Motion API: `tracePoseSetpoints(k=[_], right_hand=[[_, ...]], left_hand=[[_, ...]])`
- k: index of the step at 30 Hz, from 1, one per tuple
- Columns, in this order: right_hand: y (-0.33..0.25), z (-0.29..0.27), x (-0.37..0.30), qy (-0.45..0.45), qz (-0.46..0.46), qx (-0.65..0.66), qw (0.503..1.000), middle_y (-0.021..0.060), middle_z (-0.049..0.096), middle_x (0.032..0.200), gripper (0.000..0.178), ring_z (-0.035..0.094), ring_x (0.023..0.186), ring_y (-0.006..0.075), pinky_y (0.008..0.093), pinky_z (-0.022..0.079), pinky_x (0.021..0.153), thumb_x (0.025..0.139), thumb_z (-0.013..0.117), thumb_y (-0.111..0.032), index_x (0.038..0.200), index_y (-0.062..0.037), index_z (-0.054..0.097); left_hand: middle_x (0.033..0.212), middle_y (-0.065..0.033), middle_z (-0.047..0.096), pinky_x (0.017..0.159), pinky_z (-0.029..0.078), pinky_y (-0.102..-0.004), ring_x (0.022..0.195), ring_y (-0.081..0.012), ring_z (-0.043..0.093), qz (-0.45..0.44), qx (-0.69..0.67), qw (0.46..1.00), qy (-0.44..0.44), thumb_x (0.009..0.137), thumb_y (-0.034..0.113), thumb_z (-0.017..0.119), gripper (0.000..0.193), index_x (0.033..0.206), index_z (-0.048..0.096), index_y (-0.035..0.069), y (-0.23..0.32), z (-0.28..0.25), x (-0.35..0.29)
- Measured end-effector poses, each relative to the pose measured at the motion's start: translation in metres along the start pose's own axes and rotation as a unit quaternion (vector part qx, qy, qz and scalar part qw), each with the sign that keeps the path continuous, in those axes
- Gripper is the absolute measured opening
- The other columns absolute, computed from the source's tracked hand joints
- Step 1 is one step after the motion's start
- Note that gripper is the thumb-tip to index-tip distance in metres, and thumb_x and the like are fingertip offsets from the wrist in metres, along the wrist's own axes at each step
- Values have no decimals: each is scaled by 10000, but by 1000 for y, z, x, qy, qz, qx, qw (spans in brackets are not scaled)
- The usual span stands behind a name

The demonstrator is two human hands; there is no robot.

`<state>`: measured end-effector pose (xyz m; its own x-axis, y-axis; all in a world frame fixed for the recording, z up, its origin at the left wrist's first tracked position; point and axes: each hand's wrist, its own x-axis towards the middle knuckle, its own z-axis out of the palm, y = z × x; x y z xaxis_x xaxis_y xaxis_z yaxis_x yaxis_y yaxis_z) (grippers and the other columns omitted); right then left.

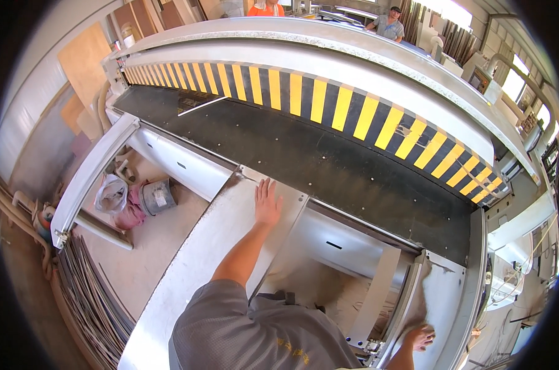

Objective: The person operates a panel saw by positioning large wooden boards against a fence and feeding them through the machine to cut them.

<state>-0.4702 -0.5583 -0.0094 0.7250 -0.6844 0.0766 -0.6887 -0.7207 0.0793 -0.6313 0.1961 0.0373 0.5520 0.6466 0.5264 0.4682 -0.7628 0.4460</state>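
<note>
My left hand (pixel 268 202) lies flat with fingers spread on the broad grey metal table arm (pixel 215 231), close to its far end. Nothing is in that hand. At the lower right, my right hand (pixel 420 338) rests at the narrower metal table arm (pixel 443 293), its fingers bent inward; whatever they hold, if anything, is hidden. Ahead of both hands is the dark machine bed (pixel 329 166) dotted with small light spots. Across its far side runs a yellow-and-black striped guard (pixel 316 102). A thin white strip (pixel 202 106) lies on the bed at the far left.
A curved metal arm (pixel 94 179) juts out at left; a grey bucket (pixel 158 196) and plastic bags (pixel 111 193) stand on the floor inside it. Long thin strips (pixel 94 302) are stacked at lower left. Two people (pixel 389 26) (pixel 266 8) are beyond the machine.
</note>
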Motion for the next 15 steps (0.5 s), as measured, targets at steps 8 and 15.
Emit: tracePoseSetpoints(k=[8, 15], right_hand=[[4, 11, 6, 11, -2, -19, 1000, 39, 366, 1700, 770, 305, 1566, 262, 622, 273, 1186, 1057, 338, -680, 1646, -184, 357], [1, 5, 4, -6, -2, -18, 1000, 62, 325, 1722, 771, 271, 1587, 276, 600, 270, 1205, 1076, 316, -655, 1656, -148, 325]], left_hand=[[1637, -229, 366, 1292, 182, -576, 1549, -449, 274, -6, 0, 1000, 0, 997, 256, 614, 610, 1528, 414, 32, 1, 1, 1], [1626, -227, 375, 1293, 176, -580, 1547, -448, 277, -4, -1, 1000, -2, 996, 253, 615, 610, 1530, 413, 37, 3, 1, 1]])
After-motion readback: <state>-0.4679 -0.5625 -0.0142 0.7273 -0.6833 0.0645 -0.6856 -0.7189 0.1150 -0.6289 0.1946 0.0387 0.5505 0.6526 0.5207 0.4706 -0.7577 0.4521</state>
